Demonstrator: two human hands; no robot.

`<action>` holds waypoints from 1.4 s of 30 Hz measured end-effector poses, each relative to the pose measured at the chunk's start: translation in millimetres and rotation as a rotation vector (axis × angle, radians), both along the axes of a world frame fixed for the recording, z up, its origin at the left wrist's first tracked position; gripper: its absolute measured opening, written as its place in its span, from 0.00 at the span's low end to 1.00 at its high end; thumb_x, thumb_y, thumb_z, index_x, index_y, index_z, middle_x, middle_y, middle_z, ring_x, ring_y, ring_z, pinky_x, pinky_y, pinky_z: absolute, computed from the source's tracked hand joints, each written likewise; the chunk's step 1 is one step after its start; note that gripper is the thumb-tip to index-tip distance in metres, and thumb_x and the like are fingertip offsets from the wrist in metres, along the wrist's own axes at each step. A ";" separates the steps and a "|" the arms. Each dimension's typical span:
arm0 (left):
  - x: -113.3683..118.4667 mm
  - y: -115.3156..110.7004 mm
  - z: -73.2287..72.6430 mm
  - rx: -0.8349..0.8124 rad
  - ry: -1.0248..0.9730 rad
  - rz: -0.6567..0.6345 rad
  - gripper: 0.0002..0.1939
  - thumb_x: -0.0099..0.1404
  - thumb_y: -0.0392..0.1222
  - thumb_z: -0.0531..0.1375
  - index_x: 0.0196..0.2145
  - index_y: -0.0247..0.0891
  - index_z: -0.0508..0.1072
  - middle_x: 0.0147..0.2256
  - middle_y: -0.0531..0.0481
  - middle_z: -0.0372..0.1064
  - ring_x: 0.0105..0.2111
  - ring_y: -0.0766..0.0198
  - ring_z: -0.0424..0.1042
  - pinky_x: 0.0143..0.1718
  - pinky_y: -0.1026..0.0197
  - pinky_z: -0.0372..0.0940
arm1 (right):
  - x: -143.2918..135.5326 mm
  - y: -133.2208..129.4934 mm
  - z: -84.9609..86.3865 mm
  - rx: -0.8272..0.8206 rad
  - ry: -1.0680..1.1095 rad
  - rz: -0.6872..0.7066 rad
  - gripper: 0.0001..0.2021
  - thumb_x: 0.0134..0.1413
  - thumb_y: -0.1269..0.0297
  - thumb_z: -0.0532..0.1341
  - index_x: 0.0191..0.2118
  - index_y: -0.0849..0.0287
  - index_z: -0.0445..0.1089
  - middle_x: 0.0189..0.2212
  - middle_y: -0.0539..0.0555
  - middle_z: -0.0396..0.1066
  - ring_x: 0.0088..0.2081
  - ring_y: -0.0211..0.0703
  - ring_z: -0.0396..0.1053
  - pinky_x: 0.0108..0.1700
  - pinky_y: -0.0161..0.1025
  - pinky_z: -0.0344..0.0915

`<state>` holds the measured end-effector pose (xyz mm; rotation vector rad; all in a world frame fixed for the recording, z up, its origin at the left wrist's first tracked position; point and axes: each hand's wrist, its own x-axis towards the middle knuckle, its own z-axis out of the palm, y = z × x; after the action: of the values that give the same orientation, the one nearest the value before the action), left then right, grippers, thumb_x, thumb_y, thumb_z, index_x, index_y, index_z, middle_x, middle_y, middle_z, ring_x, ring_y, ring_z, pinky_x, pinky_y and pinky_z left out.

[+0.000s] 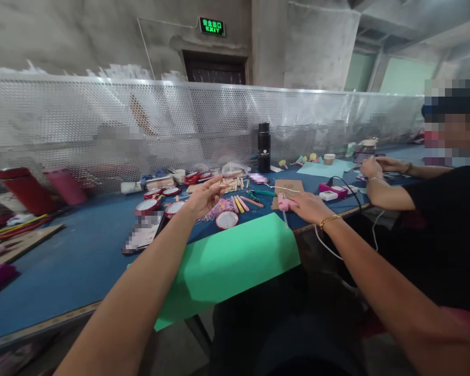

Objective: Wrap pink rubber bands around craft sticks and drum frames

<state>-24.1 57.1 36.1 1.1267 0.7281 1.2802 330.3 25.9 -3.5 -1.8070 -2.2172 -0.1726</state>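
Observation:
My left hand (207,198) is raised above the table, fingers bent and drawn together near the thumb; anything small at the fingertips is too blurred to name. Below it lie purple-pink shredded strands (215,209) and a white disc with a red rim (227,220). My right hand (310,208) grips a pink hot glue gun (285,202) over the table's front edge, beside a piece of brown cardboard (292,185). A translucent stick shows below the glue gun. Under both arms, a bright green sheet (238,256) hangs over the table edge.
Pastel sticks (241,203), green-handled pliers (263,193) and a black thermos (263,149) are ahead. A phone (144,232) lies left. A purple box (332,191) and white cord (325,244) are right, near a co-worker's hands (373,167). A perforated metal screen (215,125) stands behind.

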 end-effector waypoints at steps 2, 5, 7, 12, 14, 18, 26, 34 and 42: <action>0.3 -0.8 0.1 -0.004 -0.001 0.003 0.21 0.62 0.28 0.66 0.53 0.36 0.74 0.37 0.47 0.80 0.30 0.70 0.78 0.24 0.76 0.68 | -1.5 -1.2 0.2 0.016 -0.019 -0.016 0.22 0.65 0.59 0.52 0.61 0.55 0.69 0.53 0.64 0.73 0.52 0.59 0.70 0.49 0.49 0.65; 1.6 -2.7 -0.2 -0.006 -0.014 0.008 0.21 0.62 0.27 0.66 0.53 0.36 0.74 0.36 0.47 0.79 0.29 0.70 0.78 0.23 0.76 0.67 | -13.1 -7.5 -2.5 0.160 0.005 -0.031 0.23 0.63 0.64 0.54 0.62 0.61 0.67 0.56 0.67 0.70 0.54 0.61 0.68 0.53 0.52 0.63; 2.6 -4.3 -0.3 -0.007 -0.025 0.009 0.20 0.63 0.27 0.64 0.53 0.36 0.74 0.35 0.47 0.79 0.29 0.70 0.78 0.23 0.76 0.67 | -32.2 -16.0 -5.7 0.304 0.084 0.028 0.22 0.64 0.64 0.54 0.61 0.63 0.67 0.56 0.67 0.68 0.55 0.61 0.66 0.55 0.52 0.62; 2.8 -7.3 0.2 -0.013 -0.010 0.016 0.21 0.63 0.28 0.65 0.54 0.36 0.74 0.37 0.47 0.80 0.29 0.71 0.78 0.23 0.76 0.67 | -112.1 -43.4 -8.1 0.374 0.221 0.333 0.18 0.63 0.61 0.58 0.55 0.61 0.69 0.50 0.64 0.71 0.53 0.56 0.67 0.55 0.51 0.64; 2.1 -8.6 0.6 -0.013 -0.007 0.021 0.23 0.63 0.29 0.66 0.55 0.36 0.73 0.38 0.47 0.80 0.29 0.71 0.78 0.24 0.76 0.67 | -144.7 -50.0 -4.3 0.333 0.241 0.341 0.18 0.62 0.57 0.60 0.52 0.63 0.69 0.48 0.66 0.71 0.51 0.58 0.68 0.53 0.51 0.65; 1.0 -10.1 1.5 -0.014 0.000 0.022 0.25 0.61 0.30 0.68 0.56 0.36 0.73 0.38 0.47 0.80 0.28 0.71 0.78 0.23 0.75 0.68 | -191.9 -49.6 4.8 0.233 0.298 0.296 0.26 0.57 0.47 0.63 0.50 0.66 0.68 0.46 0.69 0.72 0.50 0.60 0.70 0.52 0.52 0.67; 1.3 -8.7 4.5 0.000 -0.016 0.022 0.20 0.62 0.28 0.66 0.52 0.35 0.74 0.36 0.47 0.80 0.28 0.71 0.78 0.23 0.75 0.68 | -218.2 -33.6 4.6 0.154 0.246 0.145 0.33 0.46 0.45 0.69 0.51 0.65 0.69 0.47 0.71 0.74 0.48 0.63 0.74 0.48 0.54 0.71; -1.1 -10.0 9.2 0.019 -0.031 0.052 0.22 0.62 0.30 0.68 0.53 0.36 0.73 0.37 0.49 0.80 0.29 0.71 0.78 0.22 0.76 0.68 | -192.0 -37.5 4.9 0.210 0.384 0.164 0.21 0.54 0.57 0.62 0.49 0.66 0.66 0.45 0.69 0.74 0.49 0.60 0.73 0.50 0.52 0.69; -3.2 -10.2 10.0 0.011 -0.044 0.056 0.21 0.63 0.25 0.64 0.53 0.37 0.74 0.39 0.48 0.79 0.29 0.71 0.78 0.22 0.75 0.69 | -158.4 -38.3 -11.2 0.465 0.770 0.363 0.20 0.60 0.58 0.59 0.56 0.59 0.63 0.53 0.63 0.71 0.57 0.53 0.68 0.61 0.50 0.64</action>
<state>-27.3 46.9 46.0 1.0904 0.7242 1.3534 171.9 -12.4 -14.8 -0.9693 -1.7067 0.0735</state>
